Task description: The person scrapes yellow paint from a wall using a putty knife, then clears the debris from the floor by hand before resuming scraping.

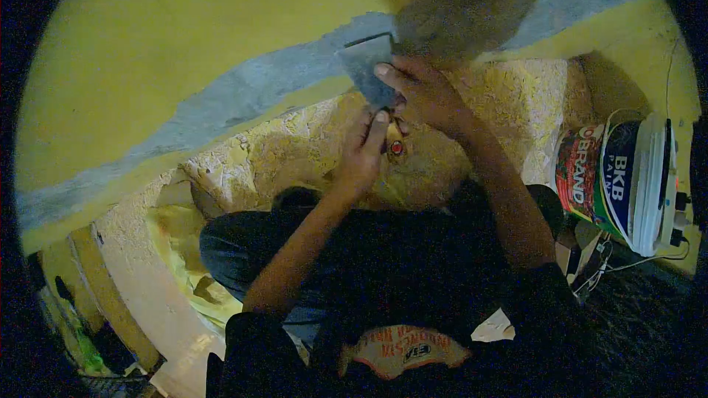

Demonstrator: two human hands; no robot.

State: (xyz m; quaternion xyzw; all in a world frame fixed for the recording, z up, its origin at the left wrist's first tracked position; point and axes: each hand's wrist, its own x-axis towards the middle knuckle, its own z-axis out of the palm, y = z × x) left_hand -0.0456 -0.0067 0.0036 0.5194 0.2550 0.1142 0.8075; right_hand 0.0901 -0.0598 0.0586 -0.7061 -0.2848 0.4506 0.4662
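Note:
A scraper with a wide grey metal blade (369,70) is held up in front of the wall, its broad edge pointing up. My left hand (365,144) wraps round its handle (396,138), which ends in a red spot. My right hand (420,92) pinches the blade's right side, with the thumb lying on the metal. Both hands are close together at the middle of the view. Behind the blade, a grey band (251,88) crosses the yellow-green wall (147,37).
A paint bucket (619,177) lies at the right, with cables (605,258) beside it. Flaky tan board (509,96) runs along the wall's foot. Yellow sheeting (181,250) is at the left of my crossed legs. Wooden strips (118,295) are at the lower left.

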